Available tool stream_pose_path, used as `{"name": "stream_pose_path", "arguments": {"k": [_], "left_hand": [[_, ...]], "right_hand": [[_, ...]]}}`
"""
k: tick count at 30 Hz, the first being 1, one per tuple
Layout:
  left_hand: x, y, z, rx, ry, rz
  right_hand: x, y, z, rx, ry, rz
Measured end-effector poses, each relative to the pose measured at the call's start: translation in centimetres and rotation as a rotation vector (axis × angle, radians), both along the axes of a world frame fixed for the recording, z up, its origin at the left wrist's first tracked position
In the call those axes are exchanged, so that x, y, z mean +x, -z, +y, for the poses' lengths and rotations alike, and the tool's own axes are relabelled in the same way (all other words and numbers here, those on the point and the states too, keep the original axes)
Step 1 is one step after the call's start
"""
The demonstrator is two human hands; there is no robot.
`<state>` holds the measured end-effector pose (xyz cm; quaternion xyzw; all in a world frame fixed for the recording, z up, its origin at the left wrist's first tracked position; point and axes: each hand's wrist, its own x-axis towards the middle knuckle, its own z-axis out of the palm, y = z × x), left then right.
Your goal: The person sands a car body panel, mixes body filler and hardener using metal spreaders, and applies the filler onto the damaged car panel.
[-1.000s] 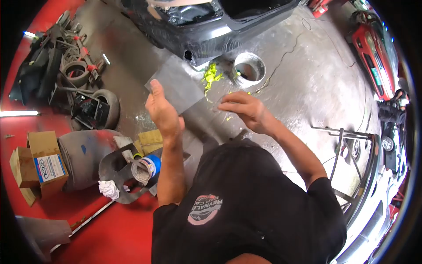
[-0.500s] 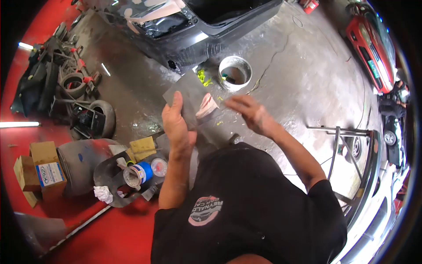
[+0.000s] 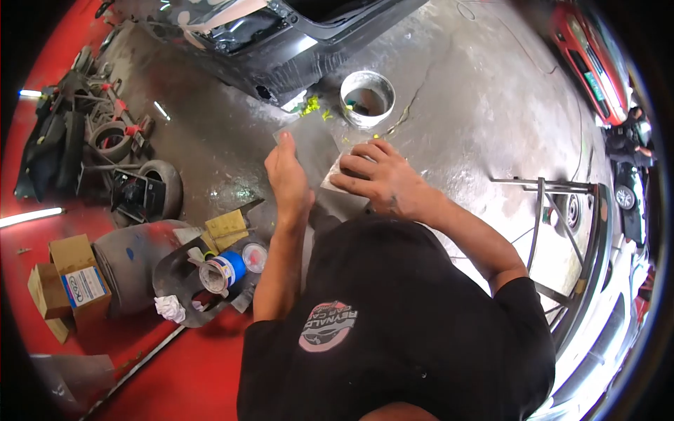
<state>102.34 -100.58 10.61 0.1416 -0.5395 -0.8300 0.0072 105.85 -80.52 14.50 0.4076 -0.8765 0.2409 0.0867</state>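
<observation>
My left hand [image 3: 288, 179] grips a flat grey sheet [image 3: 316, 144] by its near-left side, thumb on the upper face. My right hand [image 3: 382, 179] is over the sheet's right part, fingers bent and close together, palm down. Beneath those fingers shows a whitish patch [image 3: 335, 175]; whether it is putty or a thin flat piece in the fingers I cannot tell. The rest of what the right hand pinches is hidden. Both hands are in front of my black shirt [image 3: 421, 302].
Beyond the sheet stands a white bucket [image 3: 345, 112], near yellow-green scraps [image 3: 309, 106] and a dark car body [image 3: 309, 63]. At left are an open can [image 3: 214, 276], a yellow sheet [image 3: 226, 231], a cardboard box [image 3: 74, 263] and tires [image 3: 161, 175]. A metal stand [image 3: 540, 210] is at right.
My right hand has come down and leftward onto the sheet, covering the pinkish paste seen there before. My left hand still holds the sheet. The view has shifted slightly.
</observation>
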Motion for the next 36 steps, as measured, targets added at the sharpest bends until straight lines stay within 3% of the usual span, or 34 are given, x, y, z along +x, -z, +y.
{"name": "stream_pose_path", "arguments": {"k": [4,7,8,11,14,15,21,25,28,32,36], "left_hand": [[-1.6,-2.8,-2.7,-0.003,-0.036,0.062],[-2.7,-3.0,-5.3,0.046,-0.016,0.076],[-2.6,-2.5,-6.1,0.047,0.007,0.066],[-2.0,-0.3,-5.9,0.363,0.099,-0.151],[-0.6,1.1,-6.0,0.651,0.223,-0.25],[-0.4,0.1,-6.3,0.63,0.18,-0.252],[-1.6,-0.7,-9.1,0.523,0.149,-0.163],[-3.4,-0.8,-11.3,0.507,0.315,-0.148],[-3.5,-0.5,-10.9,0.561,0.309,-0.231],[-3.9,-0.6,-10.5,0.388,0.328,-0.14],[-3.1,-0.7,-10.0,0.306,0.308,-0.096]], "right_hand": [[-0.2,2.5,0.6,-0.023,0.078,-0.029],[-0.1,0.8,-0.1,-0.581,0.156,-0.546],[0.1,-0.2,-0.6,-0.619,0.142,-0.496],[0.5,-3.2,-3.6,-0.707,0.084,-0.326],[0.4,-1.0,-6.7,-0.49,0.046,-0.096],[0.4,0.3,-7.2,-0.346,0.1,-0.018],[-0.8,3.3,-5.4,-0.066,0.203,-0.098],[-1.7,-2.4,-5.7,-0.077,0.344,0.18],[-1.6,-5.2,-7.9,0.087,0.201,0.308],[-1.4,-4.4,-8.9,0.174,0.058,0.183],[-2.2,-5.0,-9.2,0.25,0.068,0.209]]}}
